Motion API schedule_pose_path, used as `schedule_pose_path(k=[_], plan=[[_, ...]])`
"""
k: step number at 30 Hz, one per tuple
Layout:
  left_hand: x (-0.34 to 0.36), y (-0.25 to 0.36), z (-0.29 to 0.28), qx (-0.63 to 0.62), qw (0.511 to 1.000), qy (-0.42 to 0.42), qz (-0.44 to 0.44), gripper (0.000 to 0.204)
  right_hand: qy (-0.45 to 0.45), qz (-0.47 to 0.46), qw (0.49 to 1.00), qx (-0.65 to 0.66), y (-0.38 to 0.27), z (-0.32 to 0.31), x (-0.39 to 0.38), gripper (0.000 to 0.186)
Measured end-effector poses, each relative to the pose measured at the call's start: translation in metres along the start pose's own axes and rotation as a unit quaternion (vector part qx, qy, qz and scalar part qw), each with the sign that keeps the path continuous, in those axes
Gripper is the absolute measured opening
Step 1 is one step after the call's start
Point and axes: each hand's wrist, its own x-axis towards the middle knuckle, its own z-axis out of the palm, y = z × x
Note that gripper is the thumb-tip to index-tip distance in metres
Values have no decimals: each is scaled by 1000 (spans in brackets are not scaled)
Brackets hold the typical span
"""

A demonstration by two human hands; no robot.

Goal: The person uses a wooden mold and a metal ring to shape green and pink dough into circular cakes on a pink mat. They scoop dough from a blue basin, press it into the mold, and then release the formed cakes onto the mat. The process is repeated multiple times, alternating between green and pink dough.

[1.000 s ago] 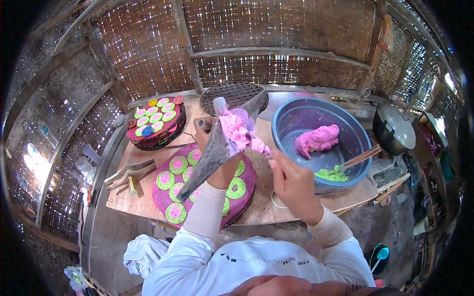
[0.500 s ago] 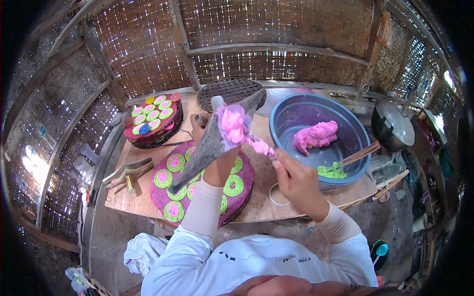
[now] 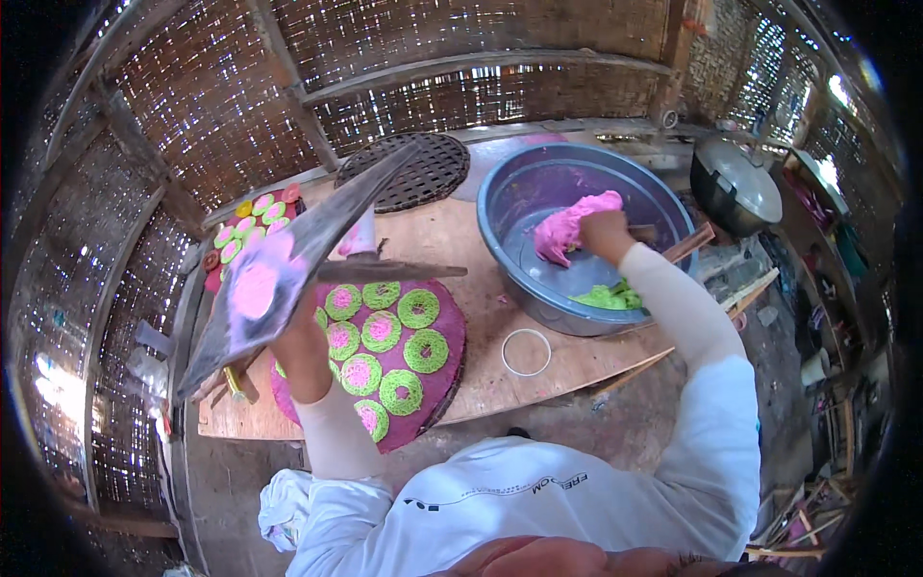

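My left hand [image 3: 303,341] grips a weathered wooden press [image 3: 212,351] from beneath, raised over the left side of the table; pink dough [image 3: 256,288] is smeared on its middle. Below it lies a round purple tray [image 3: 437,370] of green rings with pink centres. My right hand [image 3: 604,236] is curled inside the blue basin [image 3: 500,240], touching a pink dough lump [image 3: 562,231]; what its fingers hold is hidden. Green dough [image 3: 606,298] and a wooden stick [image 3: 692,240] are also in the basin.
A second decorated tray [image 3: 245,226] is at the back left, behind the press. A woven round tray [image 3: 394,163] lies at the back, a lidded metal pot [image 3: 735,188] right of the basin. A white ring [image 3: 526,352] lies near the front. Woven walls enclose the table.
My left hand and the press have swung left and down. My right hand has left the pink dough at the press and moved up and right into the basin.
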Motion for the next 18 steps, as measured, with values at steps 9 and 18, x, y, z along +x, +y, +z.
schedule_pose_path(k=[9, 18], plan=[[11, 13, -3, -596, 785, -144, -89, 24, 120, -160, 939, 280, -63, -64, -5, 30], [-7, -4, 37, -749, 624, -182, -129, 15, -439, -136, -166, 872, -221, -194, -148, 69]])
